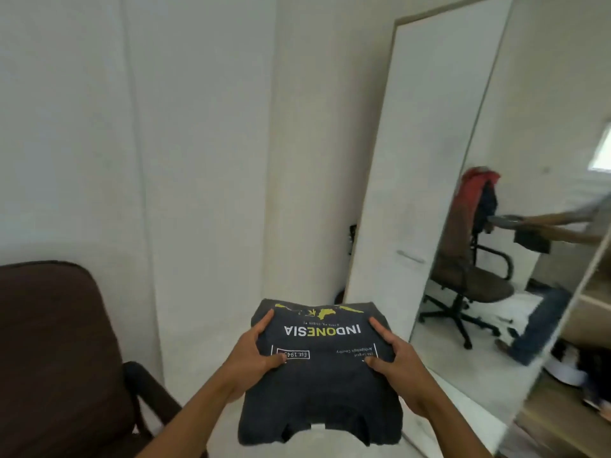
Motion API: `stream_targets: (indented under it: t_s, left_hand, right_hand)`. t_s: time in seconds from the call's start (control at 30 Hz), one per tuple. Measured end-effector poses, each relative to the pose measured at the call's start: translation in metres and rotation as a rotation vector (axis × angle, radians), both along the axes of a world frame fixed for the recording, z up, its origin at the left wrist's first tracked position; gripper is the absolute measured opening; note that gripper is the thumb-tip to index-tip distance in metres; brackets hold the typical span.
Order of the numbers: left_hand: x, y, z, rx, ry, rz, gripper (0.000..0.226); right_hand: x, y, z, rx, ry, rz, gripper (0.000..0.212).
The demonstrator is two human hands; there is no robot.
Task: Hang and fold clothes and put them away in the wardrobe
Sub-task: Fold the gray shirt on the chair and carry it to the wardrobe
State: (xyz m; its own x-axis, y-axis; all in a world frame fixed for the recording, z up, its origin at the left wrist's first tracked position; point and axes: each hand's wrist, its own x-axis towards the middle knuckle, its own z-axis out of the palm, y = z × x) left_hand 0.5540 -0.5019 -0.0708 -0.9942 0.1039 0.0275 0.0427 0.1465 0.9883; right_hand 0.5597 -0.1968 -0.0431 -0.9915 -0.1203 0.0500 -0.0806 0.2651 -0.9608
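Note:
A folded dark grey T-shirt (322,388) with white and yellow "INDONESIA" print is held level in front of me, in the lower middle of the view. My left hand (253,355) grips its left edge, thumb on top. Gripping the right edge the same way is my right hand (393,361). The wardrobe (591,292) stands at the right, with wooden shelves showing at the frame's edge. Its open door (439,143) carries a mirror on the inner face.
A brown office chair (56,352) sits close at my lower left. White walls and a corner column lie ahead. The door mirror (515,226) reflects the chair with red and dark clothes on its back, and me. Items lie on the wardrobe's bottom shelf (575,368).

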Motion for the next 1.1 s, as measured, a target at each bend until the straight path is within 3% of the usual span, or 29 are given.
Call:
stream_targets:
  t_s: [0.27, 0.57, 0.8, 1.1]
  left_hand:
    - [-0.016, 0.267, 0.048, -0.024, 0.099, -0.316, 0.1]
    - [-0.028, 0.497, 0.092, -0.033, 0.212, -0.604, 0.098]
    - [-0.078, 0.624, 0.11, -0.011, 0.207, -0.751, 0.102]
    - [-0.201, 0.778, 0.116, 0.068, 0.14, -0.832, 0.098]
  right_hand:
    - [0.088, 0.247, 0.043, 0.078, 0.15, -0.361, 0.077]
    - [0.157, 0.433, 0.079, 0.091, 0.172, -0.641, 0.078]
    - [0.134, 0.537, 0.083, 0.067, 0.203, -0.779, 0.078]
    - [0.022, 0.67, 0.096, 0.077, 0.138, -0.866, 0.077]
